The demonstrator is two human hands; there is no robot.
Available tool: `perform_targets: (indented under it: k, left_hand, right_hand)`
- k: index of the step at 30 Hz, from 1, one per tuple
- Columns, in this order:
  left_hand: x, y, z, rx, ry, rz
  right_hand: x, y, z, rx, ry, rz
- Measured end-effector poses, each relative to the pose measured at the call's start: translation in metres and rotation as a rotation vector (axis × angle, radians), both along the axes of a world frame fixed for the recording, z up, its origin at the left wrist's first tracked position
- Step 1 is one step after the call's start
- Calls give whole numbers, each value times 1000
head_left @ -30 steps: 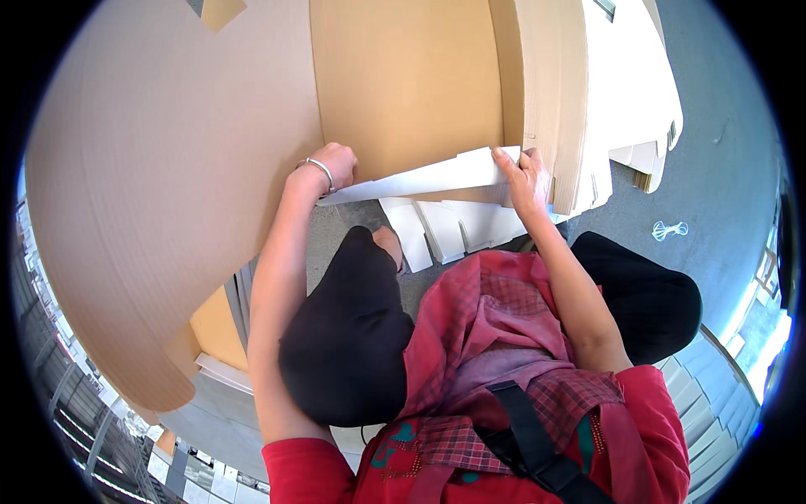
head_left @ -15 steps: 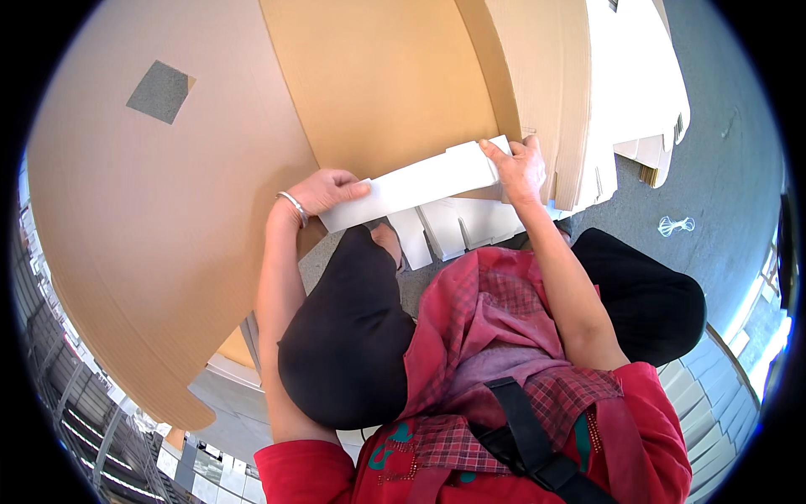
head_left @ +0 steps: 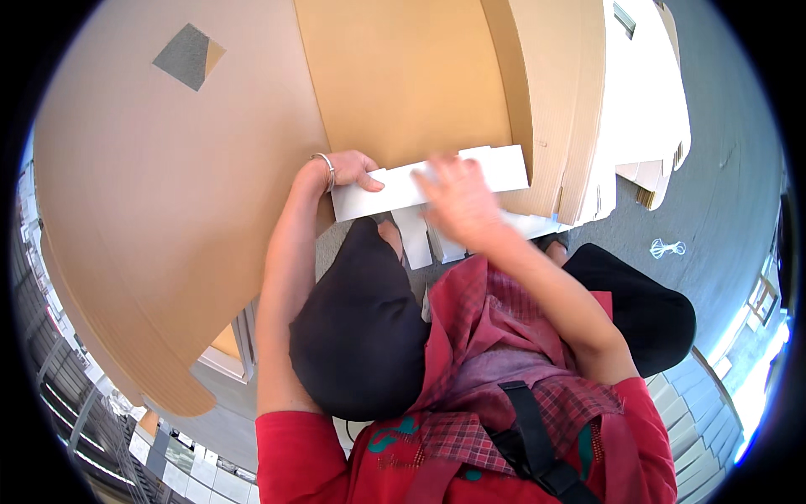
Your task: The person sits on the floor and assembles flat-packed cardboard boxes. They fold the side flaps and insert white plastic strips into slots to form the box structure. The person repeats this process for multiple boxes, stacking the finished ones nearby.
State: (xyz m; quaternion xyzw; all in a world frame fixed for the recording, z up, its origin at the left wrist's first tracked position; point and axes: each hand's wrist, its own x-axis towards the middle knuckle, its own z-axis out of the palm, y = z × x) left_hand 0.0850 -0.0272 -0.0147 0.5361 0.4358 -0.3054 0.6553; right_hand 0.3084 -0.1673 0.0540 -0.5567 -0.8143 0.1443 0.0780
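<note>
The white cardboard strip (head_left: 428,181) lies across the lower edge of a big brown cardboard panel (head_left: 403,76), in front of my knees and a little above the grey floor (head_left: 714,193). My left hand (head_left: 348,170) holds the strip at its left end: the grip is pinching the strip, with the thumb on the front face and the other fingers behind it. On this wrist I see a thin metal bangle (head_left: 326,168). My right hand (head_left: 457,197) is over the middle of the strip, with the fingers spread. It is blurred, so I cannot tell if it touches the strip or only hovers just above it.

To the left, a very large pale cardboard sheet (head_left: 168,210) curves around and has a small grey and tan square patch (head_left: 189,55) near the top. To the right of the brown panel stand more cardboard sheets (head_left: 579,101), stacked on edge. Below the strip, some white folded flaps (head_left: 416,239) hang down between my knees, which are in black trousers (head_left: 357,336). On the floor, well apart to the right, lies a small white plastic loop (head_left: 667,248).
</note>
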Motion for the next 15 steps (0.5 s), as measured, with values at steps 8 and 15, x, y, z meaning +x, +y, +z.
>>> perform_targets:
  k: [8,15]
  left_hand:
    - [19,-31,34,957,-70,-175]
    - [-5,-104,9,1022,-321,-282]
  right_hand:
    - [-13,1,-52,-107,-22,149]
    - [-18,28,-53,-516,33,192]
